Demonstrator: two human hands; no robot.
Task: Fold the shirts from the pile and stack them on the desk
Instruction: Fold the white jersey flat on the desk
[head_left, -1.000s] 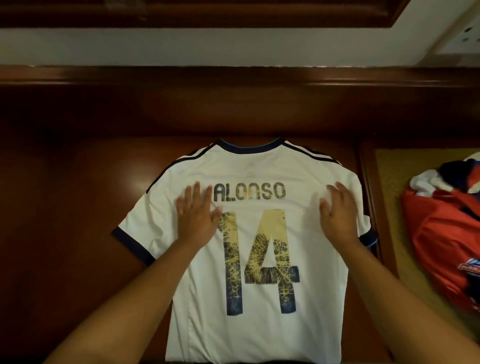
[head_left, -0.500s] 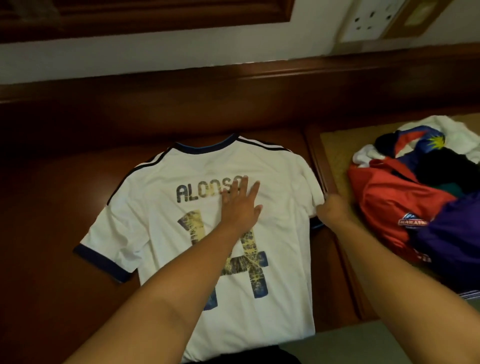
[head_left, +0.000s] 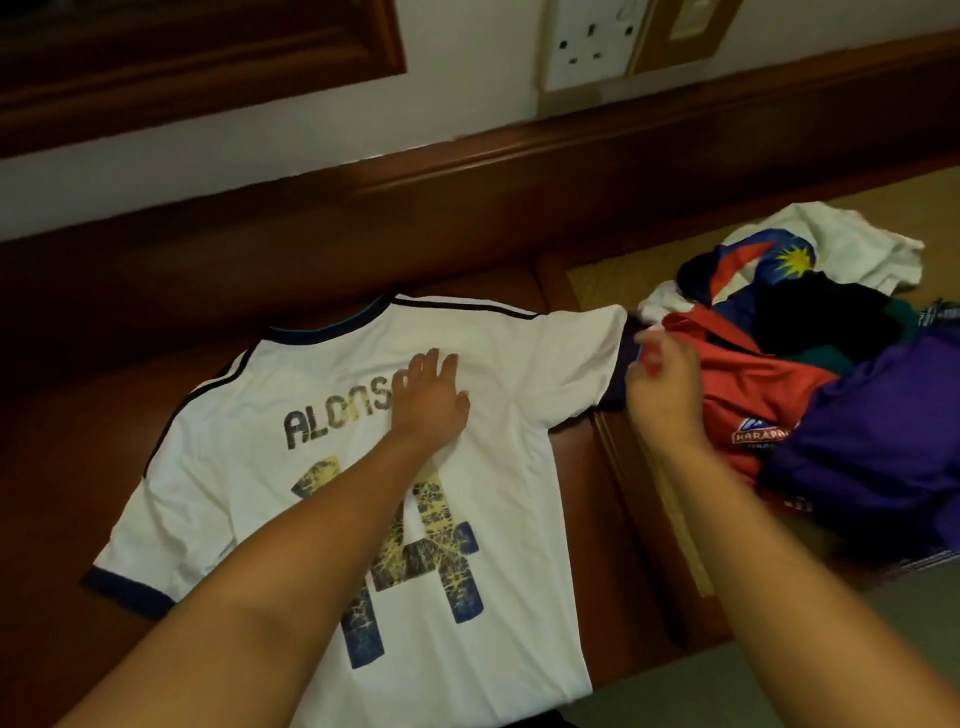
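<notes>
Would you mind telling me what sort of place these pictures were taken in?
Probably a bedroom or hotel room, though that is a guess: a polished dark wooden desk against a white wall, a wall socket above it, and a pile of shirts beside a white jersey spread flat.

Both forearms bare, no sleeves/jewelry visible.

Left hand flattens jersey, apparently.

The flat left hand hid the printed name's last letters on the white football shirt; the blurred right hand's grip was unclear.
</notes>
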